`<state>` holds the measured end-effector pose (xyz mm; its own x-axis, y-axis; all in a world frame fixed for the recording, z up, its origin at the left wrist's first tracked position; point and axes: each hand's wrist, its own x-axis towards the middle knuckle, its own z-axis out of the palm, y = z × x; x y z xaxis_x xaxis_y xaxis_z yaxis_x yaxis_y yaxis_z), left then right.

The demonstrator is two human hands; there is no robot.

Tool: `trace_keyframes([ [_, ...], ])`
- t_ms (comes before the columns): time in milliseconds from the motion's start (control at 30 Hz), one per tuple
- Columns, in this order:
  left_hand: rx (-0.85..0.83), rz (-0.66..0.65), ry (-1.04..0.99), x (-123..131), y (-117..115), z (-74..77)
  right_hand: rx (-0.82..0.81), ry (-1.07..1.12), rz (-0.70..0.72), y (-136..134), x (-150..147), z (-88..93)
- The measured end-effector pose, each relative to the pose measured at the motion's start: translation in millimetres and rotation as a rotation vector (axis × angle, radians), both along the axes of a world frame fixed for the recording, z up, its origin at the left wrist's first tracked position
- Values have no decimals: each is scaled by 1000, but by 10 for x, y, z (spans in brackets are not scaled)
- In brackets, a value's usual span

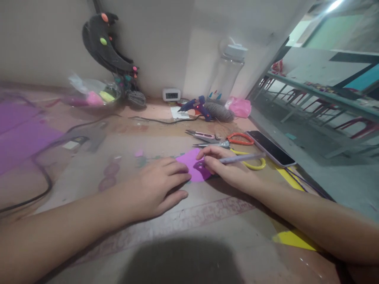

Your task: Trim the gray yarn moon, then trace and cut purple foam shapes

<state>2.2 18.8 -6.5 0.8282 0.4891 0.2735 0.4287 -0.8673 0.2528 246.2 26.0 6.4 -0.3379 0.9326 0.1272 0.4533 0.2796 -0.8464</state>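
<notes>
A purple cut piece of paper or foam sheet (194, 159) lies on the table between my hands. My left hand (162, 182) rests flat, its fingertips on the piece's left edge and its thumb apart. In my right hand (220, 163) is a pale pen (240, 158), pinched between thumb and fingers, with its tip at the purple surface. Just beyond the right hand lie red-handled scissors (239, 139), thread snips (203, 135) and yellow-handled scissors (256, 163), the last partly hidden by the hand.
A phone (271, 148) lies at the table's right edge. Farther back are a blue glue gun (197, 106), grey yarn (219, 111), a clear bottle (226, 75) and a small clock (171, 95). Purple sheets (23, 134) and a black cord (44, 173) occupy the left side.
</notes>
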Motion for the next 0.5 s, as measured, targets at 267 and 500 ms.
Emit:
trace_keyframes([
  [267, -31, 32, 31, 22, 12, 16, 0, -15, -81, 30, -39, -64],
  [500, -30, 32, 49, 24, 6, 29, 20, -73, -102, 19, -67, -62],
])
